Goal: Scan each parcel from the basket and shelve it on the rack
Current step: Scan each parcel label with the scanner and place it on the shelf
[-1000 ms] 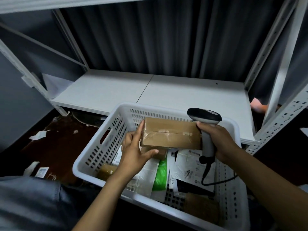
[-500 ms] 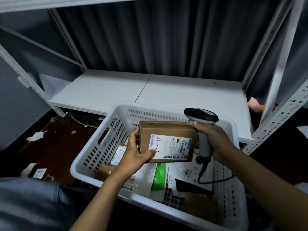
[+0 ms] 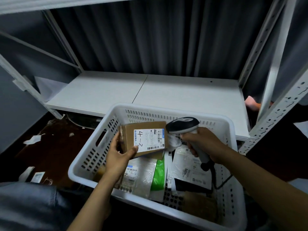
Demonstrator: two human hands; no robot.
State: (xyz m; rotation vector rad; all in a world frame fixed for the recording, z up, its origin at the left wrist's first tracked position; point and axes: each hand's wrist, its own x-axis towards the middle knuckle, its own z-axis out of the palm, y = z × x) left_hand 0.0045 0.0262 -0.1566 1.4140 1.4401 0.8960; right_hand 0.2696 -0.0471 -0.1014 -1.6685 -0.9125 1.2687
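- My left hand reaches in from below, thumb and fingers clamped on a cardboard parcel, label up, held above the white basket.
- My right hand wraps the handle of the scanner, whose head sits just beside the parcel's label.
- Mailers lie in the basket beneath; beyond it, the white rack shelf.

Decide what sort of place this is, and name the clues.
Likely a parcel storeroom or pickup depot: a white basket of labelled mailers, a barcode scanner beside a labelled cardboard box, and white metal rack shelving.
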